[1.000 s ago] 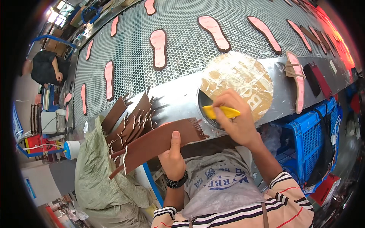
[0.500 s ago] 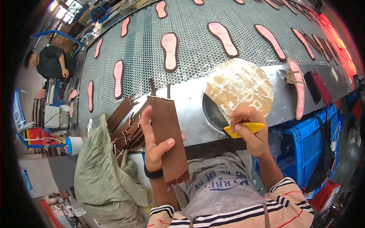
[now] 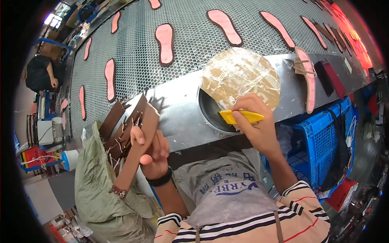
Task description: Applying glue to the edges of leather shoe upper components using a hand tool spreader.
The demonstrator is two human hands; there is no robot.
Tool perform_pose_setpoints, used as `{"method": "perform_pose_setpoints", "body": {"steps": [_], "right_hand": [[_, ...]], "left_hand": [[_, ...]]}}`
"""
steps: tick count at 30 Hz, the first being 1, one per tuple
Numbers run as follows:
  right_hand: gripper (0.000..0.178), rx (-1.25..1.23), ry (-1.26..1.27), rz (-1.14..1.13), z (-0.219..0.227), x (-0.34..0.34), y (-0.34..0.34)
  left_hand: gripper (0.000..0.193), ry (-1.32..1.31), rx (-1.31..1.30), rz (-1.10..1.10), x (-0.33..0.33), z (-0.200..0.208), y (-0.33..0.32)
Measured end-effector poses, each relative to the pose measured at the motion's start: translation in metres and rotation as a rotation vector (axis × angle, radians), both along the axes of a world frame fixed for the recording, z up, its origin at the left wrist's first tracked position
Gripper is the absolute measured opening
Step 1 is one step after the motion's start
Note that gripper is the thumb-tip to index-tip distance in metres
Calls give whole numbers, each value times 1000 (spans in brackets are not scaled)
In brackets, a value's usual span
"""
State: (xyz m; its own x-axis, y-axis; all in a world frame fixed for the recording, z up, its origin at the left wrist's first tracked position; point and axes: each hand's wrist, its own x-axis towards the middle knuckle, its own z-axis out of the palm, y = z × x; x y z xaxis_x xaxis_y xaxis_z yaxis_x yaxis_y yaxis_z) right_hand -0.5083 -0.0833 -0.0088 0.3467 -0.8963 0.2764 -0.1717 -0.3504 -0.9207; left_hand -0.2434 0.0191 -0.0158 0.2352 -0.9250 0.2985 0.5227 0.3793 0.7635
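Observation:
My left hand point(image 3: 157, 153) grips a flat brown leather-like strip point(image 3: 139, 146), tilted, with white paste along its upper end. My right hand point(image 3: 259, 128) pinches a yellow spreader point(image 3: 250, 117) with a dark edge. Its dark edge hovers over the opening of a round metal pot point(image 3: 201, 111) set into the bench. A round piece of cardboard point(image 3: 239, 77), smeared with white residue, covers much of the pot. Left of my left hand, several more brown strips point(image 3: 125, 128) with white-edged ends lie over a green woven sack point(image 3: 101, 184).
Pink insoles point(image 3: 165, 44) with dark borders lie across a mesh conveyor point(image 3: 137, 46) beyond the metal ledge. At right are a pink insole with straps point(image 3: 308, 87), a dark red piece point(image 3: 335, 81) and a blue plastic crate point(image 3: 324, 152). Another person point(image 3: 43, 75) is at far left.
My left hand has turned the brown strip from broad-face view to a slant, its lower end swinging left. My right hand with the yellow spreader has moved slightly left relative to my body.

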Motion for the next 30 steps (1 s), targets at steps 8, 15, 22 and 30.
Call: {"method": "perform_pose_setpoints", "body": {"steps": [8, 15, 22, 30], "right_hand": [[8, -81, 228, 62, -15, 13, 9], [10, -149, 260, 73, -16, 12, 6], [12, -125, 204, 32, -13, 13, 6], [12, -143, 211, -7, -12, 32, 19]], "left_hand": [[46, -142, 174, 345, -27, -2, 7], [55, -166, 248, 601, -33, 1, 11], [49, 48, 417, 695, -32, 0, 15], [40, -105, 576, 289, -26, 3, 18]]}}
